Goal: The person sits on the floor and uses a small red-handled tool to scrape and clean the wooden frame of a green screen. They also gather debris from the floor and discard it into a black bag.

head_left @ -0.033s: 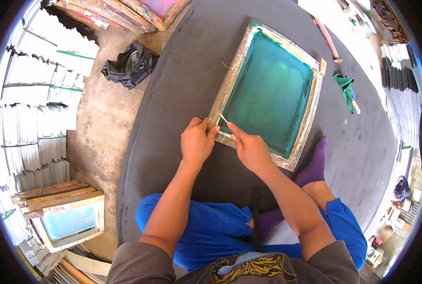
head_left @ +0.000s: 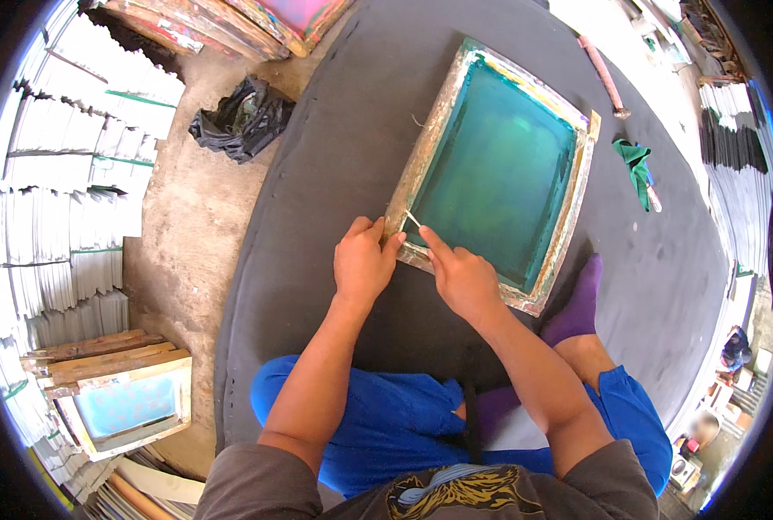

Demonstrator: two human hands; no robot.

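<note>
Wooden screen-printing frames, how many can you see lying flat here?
2. A teal-meshed wooden frame lies on the dark mat under both hands; a pale-blue one sits lower left on planks. Others leaning at the top edge may be partly hidden.

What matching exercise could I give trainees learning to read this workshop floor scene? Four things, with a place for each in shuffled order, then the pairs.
Things:
1. black plastic bag
2. green cloth
3. small wooden frame
4. teal screen frame

Places:
A. at the left hand and right hand
B. lower left, by stacked paper
C. on concrete, upper left of the dark mat
D. on the mat, right of the big frame

Pairs: 1-C, 2-D, 3-B, 4-A
</note>
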